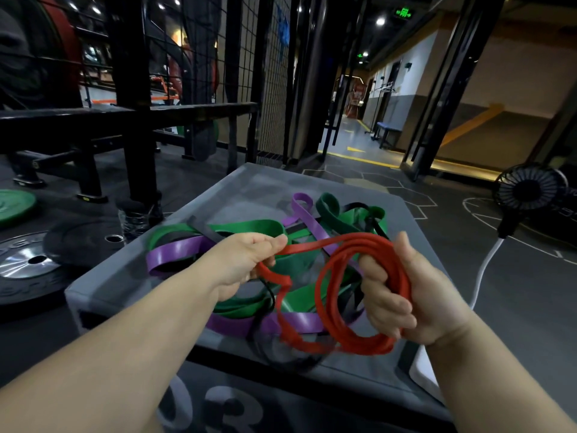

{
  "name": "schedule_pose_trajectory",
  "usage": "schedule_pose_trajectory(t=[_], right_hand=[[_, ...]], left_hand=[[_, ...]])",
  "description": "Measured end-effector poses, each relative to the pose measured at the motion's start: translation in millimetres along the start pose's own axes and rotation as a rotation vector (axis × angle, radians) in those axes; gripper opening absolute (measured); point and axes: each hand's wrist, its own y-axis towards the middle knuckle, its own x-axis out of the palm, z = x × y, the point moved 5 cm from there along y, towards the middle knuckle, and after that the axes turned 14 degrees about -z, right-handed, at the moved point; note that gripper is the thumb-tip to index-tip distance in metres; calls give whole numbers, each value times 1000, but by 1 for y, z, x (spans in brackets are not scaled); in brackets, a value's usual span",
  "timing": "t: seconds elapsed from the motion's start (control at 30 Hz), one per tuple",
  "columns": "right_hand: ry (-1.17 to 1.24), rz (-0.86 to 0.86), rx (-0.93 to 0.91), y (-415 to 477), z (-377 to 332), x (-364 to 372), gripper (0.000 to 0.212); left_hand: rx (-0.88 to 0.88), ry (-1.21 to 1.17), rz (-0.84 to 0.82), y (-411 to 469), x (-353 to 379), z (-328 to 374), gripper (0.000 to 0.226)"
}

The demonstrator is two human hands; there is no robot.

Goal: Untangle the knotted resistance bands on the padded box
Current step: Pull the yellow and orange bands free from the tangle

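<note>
Ceiling spotlights (380,21) shine over a dim gym where weight plates (28,264) lie on a dark floor (468,232) marked with white lines, beside a black wire-mesh partition (262,73), a blue bench (388,128) down a lit corridor (352,132), and a black fan (527,189).

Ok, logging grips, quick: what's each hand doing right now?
Left hand: pinching the red band.
Right hand: gripping the red band's coiled loops.
</note>
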Motion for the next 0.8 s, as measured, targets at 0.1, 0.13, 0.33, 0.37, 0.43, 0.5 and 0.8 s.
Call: schedule_pose_trajectory(t=[0.1,0.13,0.33,0.37,0.43,0.5,0.8], right_hand=[[56,-67,-99,1,-9,-1,51],[78,-89,-118,2,-11,-1,51],[177,-166,-171,4,-18,6,53],[180,-172,-176,4,-18,8,53],[180,-175,-184,4,-19,9,52],[183,-168,-187,3,-21,10,52],[159,-145,-108,6,-11,13,51]], left_hand=[[2,-77,-106,-1,14,-3,24],[13,-61,-147,-2,19,-4,20],[197,214,-357,-2,48,-3,7],[212,250,-376,-2,51,-3,2],[227,333,-379,-3,54,-2,11],[235,349,-389,-6,59,1,14],[270,-41,-380,-21,77,28,82]])
